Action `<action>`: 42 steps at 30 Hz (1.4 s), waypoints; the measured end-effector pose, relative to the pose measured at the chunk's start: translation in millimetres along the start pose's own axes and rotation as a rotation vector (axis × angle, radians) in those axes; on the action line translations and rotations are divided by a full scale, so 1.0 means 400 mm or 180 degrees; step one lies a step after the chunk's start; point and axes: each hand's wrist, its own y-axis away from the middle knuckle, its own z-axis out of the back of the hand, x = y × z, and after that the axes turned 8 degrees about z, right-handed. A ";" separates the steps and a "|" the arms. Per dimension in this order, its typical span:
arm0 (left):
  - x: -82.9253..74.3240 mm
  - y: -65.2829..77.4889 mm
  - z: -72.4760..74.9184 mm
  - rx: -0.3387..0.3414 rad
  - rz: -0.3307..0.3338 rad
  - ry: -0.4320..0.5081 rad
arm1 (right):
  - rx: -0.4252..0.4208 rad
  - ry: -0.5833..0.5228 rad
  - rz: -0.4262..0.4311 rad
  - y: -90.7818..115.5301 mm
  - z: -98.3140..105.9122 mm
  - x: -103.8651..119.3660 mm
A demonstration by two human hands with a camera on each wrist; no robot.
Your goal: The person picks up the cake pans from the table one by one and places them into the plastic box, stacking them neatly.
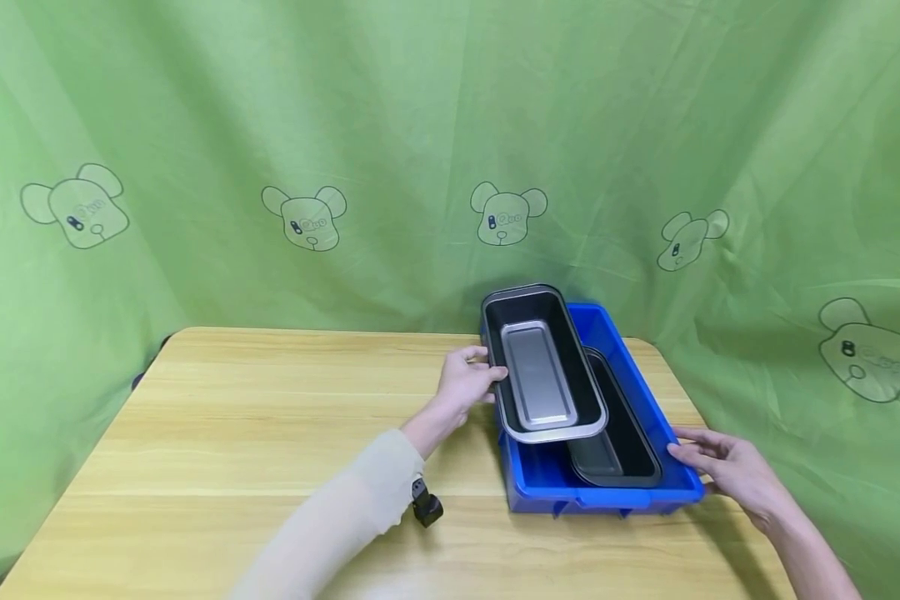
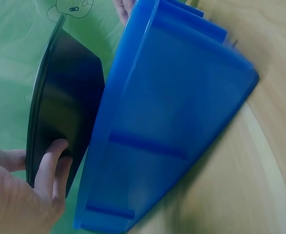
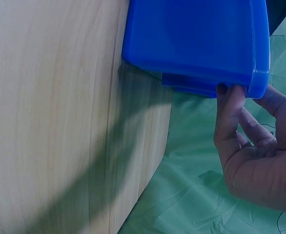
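Note:
A dark loaf pan is tilted over the left side of a blue plastic bin. My left hand grips its left long rim, thumb on the inside and fingers against the outer wall, as the left wrist view also shows with the pan beside the bin wall. A second dark loaf pan lies inside the bin, partly hidden under the first. At the bin's near right corner, my right hand pinches the rim; in the right wrist view its fingers curl under the blue lip.
The bin stands at the right end of a light wooden table, near its right edge. Behind and beside the table hangs a green curtain printed with bear heads. A small black device is strapped at my left wrist.

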 end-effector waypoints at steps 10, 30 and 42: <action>0.002 0.001 -0.049 -0.0029 0.0068 -0.0112 | -0.0006 0.0023 -0.0005 0.000 0.002 0.005; 0.021 0.011 -0.125 -0.0044 0.0102 -0.0186 | -0.0009 0.0031 -0.0062 -0.001 0.002 0.006; 0.030 0.020 -0.166 -0.0081 0.0163 -0.0195 | 0.0019 0.0038 -0.0076 -0.005 0.003 0.002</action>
